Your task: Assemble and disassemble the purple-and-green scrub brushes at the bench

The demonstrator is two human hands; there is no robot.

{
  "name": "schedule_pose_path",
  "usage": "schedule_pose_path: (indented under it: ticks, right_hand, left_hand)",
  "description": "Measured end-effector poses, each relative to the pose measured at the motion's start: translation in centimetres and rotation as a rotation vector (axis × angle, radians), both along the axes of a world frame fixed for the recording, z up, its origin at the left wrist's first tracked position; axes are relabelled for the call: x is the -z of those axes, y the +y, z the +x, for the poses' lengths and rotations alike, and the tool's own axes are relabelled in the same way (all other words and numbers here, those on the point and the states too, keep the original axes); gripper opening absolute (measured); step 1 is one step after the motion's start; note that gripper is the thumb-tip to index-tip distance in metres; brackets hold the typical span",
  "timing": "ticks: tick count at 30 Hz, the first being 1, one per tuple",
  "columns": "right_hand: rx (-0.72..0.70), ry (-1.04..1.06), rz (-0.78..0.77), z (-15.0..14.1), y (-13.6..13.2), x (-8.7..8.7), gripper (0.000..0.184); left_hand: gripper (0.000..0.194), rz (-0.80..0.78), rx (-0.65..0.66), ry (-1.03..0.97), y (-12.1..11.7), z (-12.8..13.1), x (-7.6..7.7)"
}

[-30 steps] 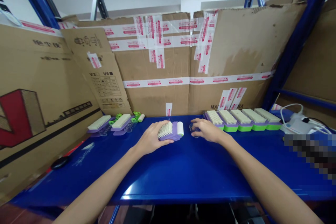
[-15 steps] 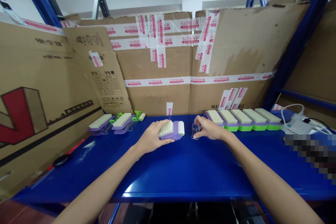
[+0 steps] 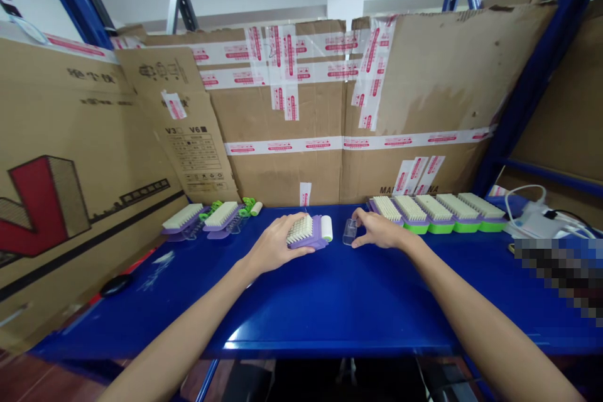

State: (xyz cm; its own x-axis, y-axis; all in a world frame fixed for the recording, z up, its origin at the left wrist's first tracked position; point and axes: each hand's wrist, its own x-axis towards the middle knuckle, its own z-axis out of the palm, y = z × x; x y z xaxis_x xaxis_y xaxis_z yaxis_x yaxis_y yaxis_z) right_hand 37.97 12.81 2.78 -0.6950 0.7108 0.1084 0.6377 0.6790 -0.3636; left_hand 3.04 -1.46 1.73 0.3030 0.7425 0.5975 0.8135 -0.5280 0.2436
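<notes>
My left hand (image 3: 276, 242) is closed around a purple scrub brush (image 3: 318, 235). Its pale bristles face up, and a white roller with a green edge sits at its right end. To the right of the brush, a small clear plastic cover (image 3: 349, 232) is pinched at its right side by the thumb and fingers of my right hand (image 3: 377, 229). Brush and cover are apart, with a narrow gap of blue table between them.
Several brushes with green and purple bodies (image 3: 440, 212) stand in a row at the back right. At the back left are two purple brushes (image 3: 221, 217) with green and clear parts. A white adapter with cables (image 3: 534, 223) lies far right. Cardboard (image 3: 282, 176) walls the blue table (image 3: 330, 308).
The clear cover has turned slightly in my right hand, and its top now tilts differently. My left hand keeps its grip on the brush; the whole view has shifted a little.
</notes>
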Motion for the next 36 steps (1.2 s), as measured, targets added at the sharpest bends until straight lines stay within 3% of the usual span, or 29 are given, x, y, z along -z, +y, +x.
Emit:
schedule_pose_path:
  ticks: [5, 9, 17, 22, 27, 32, 36]
  right_hand:
    - [-0.016, -0.024, 0.015, -0.1, -0.5, -0.1, 0.086]
    - [0.002, -0.018, 0.147, -0.9, -2.0, -0.8, 0.107]
    - [-0.185, 0.236, 0.428, -4.4, -6.6, -1.8, 0.053]
    - [-0.147, 0.215, 0.482, -5.7, -8.3, -1.2, 0.061]
    - [-0.110, 0.268, 0.317, -5.9, -8.2, -0.6, 0.056]
    - [-0.232, 0.521, -0.014, -6.0, -7.7, -0.3, 0.042]
    - [-0.257, 0.655, -0.184, -6.5, -7.5, 0.2, 0.033]
  left_hand:
    - [0.085, -0.006, 0.010, -0.030, -0.1, 0.2, -0.3]
    - [0.088, -0.014, 0.007, -0.040, -0.1, 0.2, -0.5]
    - [0.088, 0.008, 0.049, -0.008, -0.1, 0.1, -0.5]
    - [0.078, 0.090, 0.063, 0.000, 0.0, 0.3, -0.3]
    - [0.078, 0.138, 0.074, 0.014, 0.0, 0.4, -0.2]
    - [0.081, 0.148, 0.050, 0.008, 0.2, 0.1, 0.0]
    - [0.092, 0.149, 0.034, 0.020, 0.2, 0.2, -0.1]
